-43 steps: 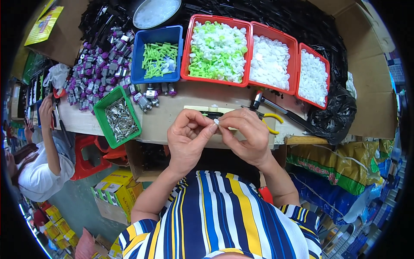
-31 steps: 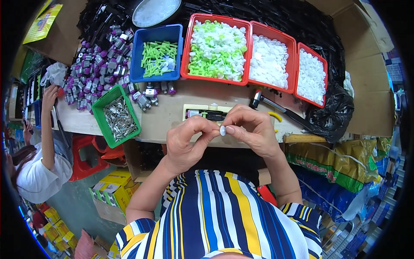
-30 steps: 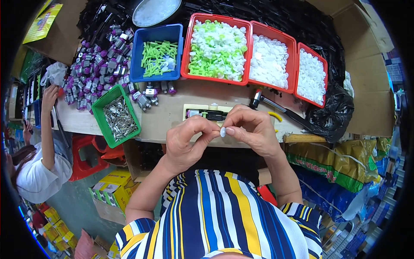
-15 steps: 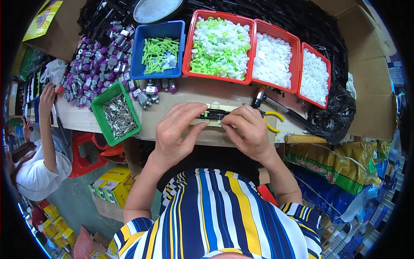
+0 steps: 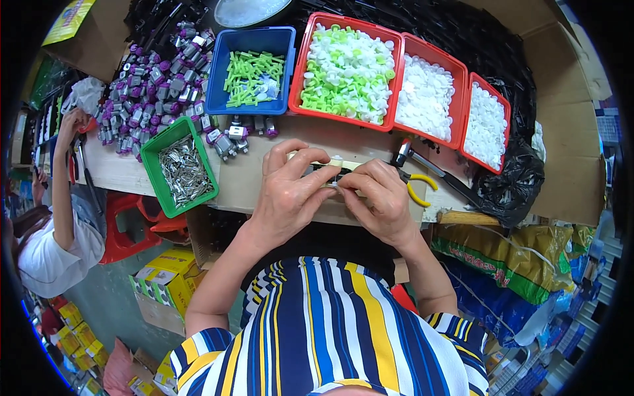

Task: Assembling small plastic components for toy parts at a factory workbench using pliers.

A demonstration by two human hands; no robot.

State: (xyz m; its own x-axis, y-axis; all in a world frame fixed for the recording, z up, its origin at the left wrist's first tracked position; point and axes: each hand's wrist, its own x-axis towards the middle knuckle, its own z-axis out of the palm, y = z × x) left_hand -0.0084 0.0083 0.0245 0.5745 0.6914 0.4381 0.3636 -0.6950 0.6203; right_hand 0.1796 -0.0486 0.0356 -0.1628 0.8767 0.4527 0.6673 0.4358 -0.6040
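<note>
A long black part lies in a cream-coloured holder on the cardboard-covered bench before me, mostly hidden by my fingers. My left hand reaches over its left end; thumb and index finger come together at the holder's near edge. Opposite it, my right hand pinches a small white piece against the near side of the black part. The two hands' fingertips almost touch there. What the left fingertips grip is too small and covered to name.
Yellow-handled pliers and a black-handled tool lie right of my hands. A green bin of metal pieces, a blue bin and red bins line the bench. Small motors are heaped left, near another person's hand.
My left hand has shifted right and its fingertips have closed in beside the right hand's. The right hand stays nearly in place. The whole view has shifted slightly. The other person's arm has moved.
</note>
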